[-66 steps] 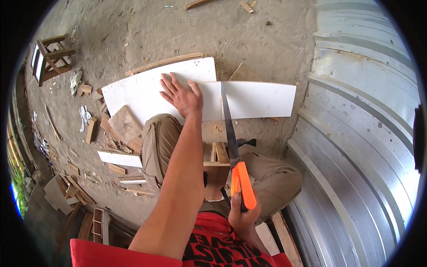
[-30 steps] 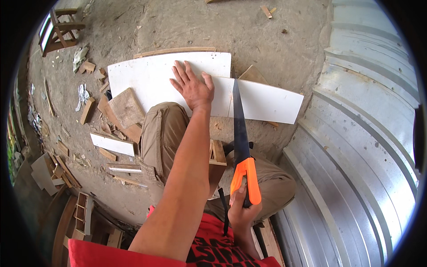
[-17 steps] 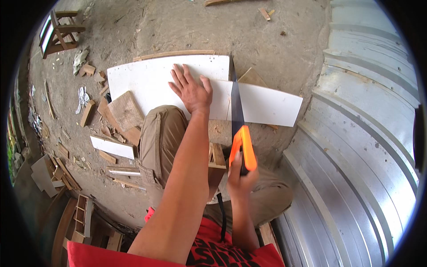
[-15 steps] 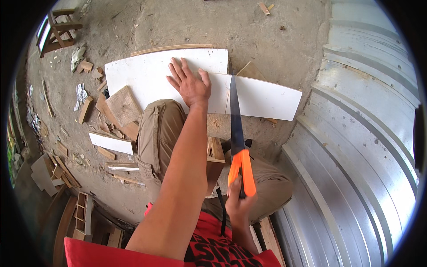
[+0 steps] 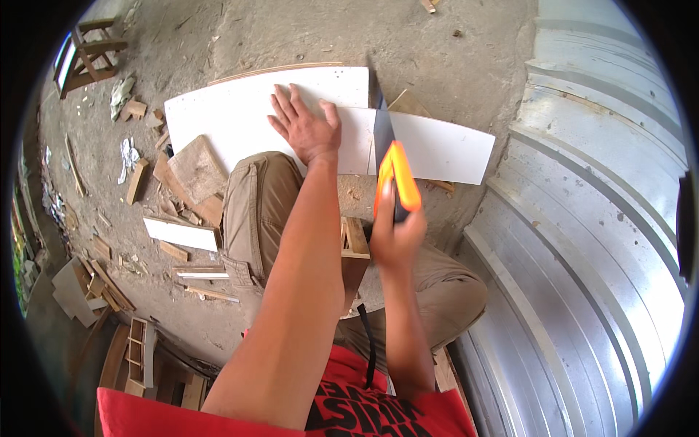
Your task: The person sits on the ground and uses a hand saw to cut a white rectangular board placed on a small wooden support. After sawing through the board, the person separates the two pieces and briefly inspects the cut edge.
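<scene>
My right hand is closed round the orange handle of a hand saw. The saw's dark blade lies across a narrow white board, a little right of a thin line marked on it. Flat and with fingers spread, my left hand presses on the white boards left of the blade. Behind the narrow board is a larger white board, and the two lie edge against edge. My left knee, in brown trousers, rests against the larger board. How deep the blade sits in the board cannot be made out.
A corrugated metal wall rises close on the right. Wood offcuts and a white-faced strip lie left of my knee. A small wooden block or stool stands between my legs. A wooden frame is at the far left.
My right hand has pushed the saw forward, away from me, so its handle is now near the board's front edge. My left hand has stayed on the boards.
</scene>
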`<state>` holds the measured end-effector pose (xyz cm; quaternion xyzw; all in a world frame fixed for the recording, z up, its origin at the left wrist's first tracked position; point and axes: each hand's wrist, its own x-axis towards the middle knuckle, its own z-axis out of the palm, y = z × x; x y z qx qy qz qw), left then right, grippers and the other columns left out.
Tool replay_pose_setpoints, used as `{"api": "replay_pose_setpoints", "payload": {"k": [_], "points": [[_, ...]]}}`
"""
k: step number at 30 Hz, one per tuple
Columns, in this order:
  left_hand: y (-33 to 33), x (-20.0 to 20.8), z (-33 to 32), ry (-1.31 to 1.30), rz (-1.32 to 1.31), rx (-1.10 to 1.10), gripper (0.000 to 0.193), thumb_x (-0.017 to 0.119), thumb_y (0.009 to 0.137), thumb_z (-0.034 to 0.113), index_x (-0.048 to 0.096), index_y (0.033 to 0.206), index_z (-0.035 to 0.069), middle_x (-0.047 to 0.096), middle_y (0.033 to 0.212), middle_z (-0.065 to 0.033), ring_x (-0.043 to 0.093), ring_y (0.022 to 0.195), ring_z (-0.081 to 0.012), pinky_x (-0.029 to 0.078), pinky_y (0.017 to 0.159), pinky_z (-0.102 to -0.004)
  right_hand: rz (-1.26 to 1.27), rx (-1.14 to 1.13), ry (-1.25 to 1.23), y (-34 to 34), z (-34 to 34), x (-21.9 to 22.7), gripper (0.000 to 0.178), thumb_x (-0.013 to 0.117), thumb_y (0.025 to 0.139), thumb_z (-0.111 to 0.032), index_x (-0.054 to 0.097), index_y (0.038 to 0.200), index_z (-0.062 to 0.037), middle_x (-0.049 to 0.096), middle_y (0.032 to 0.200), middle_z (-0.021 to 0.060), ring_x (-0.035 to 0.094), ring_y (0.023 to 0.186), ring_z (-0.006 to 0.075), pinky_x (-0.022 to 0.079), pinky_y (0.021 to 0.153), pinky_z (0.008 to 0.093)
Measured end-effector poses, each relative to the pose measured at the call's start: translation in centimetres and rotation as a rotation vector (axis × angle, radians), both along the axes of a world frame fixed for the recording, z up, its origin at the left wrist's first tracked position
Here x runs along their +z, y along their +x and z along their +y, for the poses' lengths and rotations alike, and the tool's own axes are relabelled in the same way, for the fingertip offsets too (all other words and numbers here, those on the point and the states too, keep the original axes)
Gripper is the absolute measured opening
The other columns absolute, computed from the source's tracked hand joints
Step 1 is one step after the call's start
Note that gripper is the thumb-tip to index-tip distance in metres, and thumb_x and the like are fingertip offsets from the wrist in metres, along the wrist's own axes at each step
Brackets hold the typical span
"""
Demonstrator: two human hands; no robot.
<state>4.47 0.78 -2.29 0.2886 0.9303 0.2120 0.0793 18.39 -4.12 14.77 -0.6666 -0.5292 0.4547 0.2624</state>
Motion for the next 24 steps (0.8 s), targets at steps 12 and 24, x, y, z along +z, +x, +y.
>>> {"api": "replay_pose_setpoints", "payload": {"k": [12,24], "points": [[0.7,-0.1,-1.0,-0.022,0.020,-0.031,0.072,0.050,0.090,0.038,0.033,0.151,0.004,0.020,0.164,-0.0175,0.013,0.154,-0.0315,0.005,0.125,-0.0522,0.005,0.021,0.118,-0.4,2.9,-2.9,0.022,0.063,0.096,-0.016,0.061,0.105,0.0037,0.066,0.075,0.0133,0.062,0.063,0.0219,0.048,0.061,0.0343],[1.7,1.4,-2.3,-0.122,-0.011,-0.441,0.090,0.058,0.083,0.048,0.027,0.155,0.005,0.015,0.165,-0.0221,0.007,0.155,-0.0357,-0.002,0.120,-0.0639,0.390,-0.474,-0.301,-0.3,-3.3,-1.6,0.022,0.054,0.104,-0.021,0.050,0.090,-0.0046,0.045,0.063,-0.0039,0.043,0.050,0.0064,0.039,0.047,0.0244]]}}
